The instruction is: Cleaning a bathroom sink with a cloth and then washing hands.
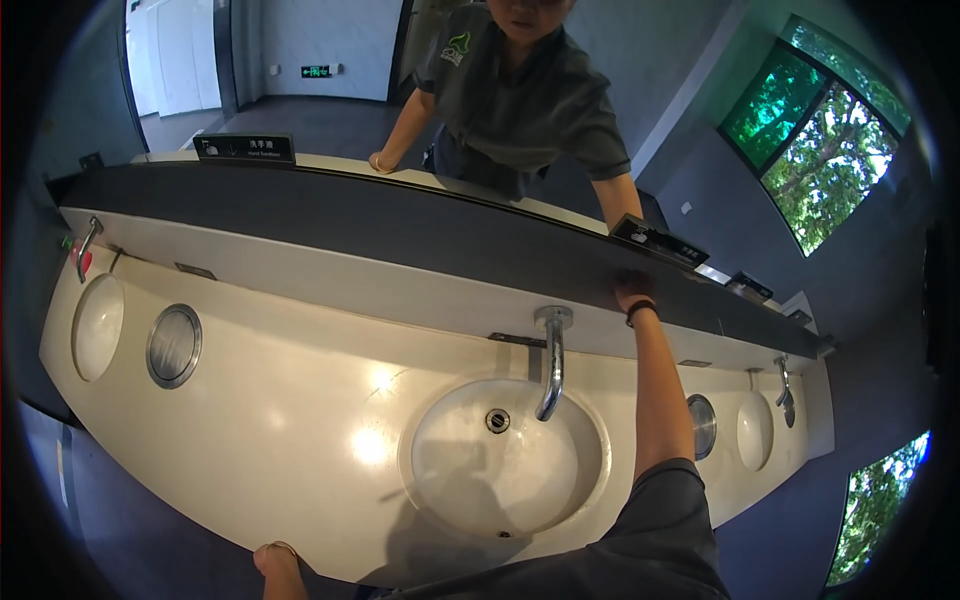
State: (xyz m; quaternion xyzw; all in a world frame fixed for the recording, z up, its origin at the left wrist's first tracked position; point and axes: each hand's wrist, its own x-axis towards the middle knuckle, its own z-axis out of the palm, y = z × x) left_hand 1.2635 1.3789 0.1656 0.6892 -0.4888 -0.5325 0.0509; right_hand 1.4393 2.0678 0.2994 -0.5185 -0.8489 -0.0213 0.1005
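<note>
Down at the bottom edge, the left hand (275,562) rests on the front lip of the cream counter (300,400). Can't tell if it's curled or flat, most of it is cut off.

Right hand (632,292) is stretched way out across the counter, fingers pressed against the dark strip (400,235) under the mirror (330,80), not wrapped around anything as far as I can see. It's got a dark wristband on.

Closest thing to it is the chrome tap (550,360), just down and to its left, spout running straight back toward the person over the round sink (505,455). Right hand's far nearer to it than the left.
</note>
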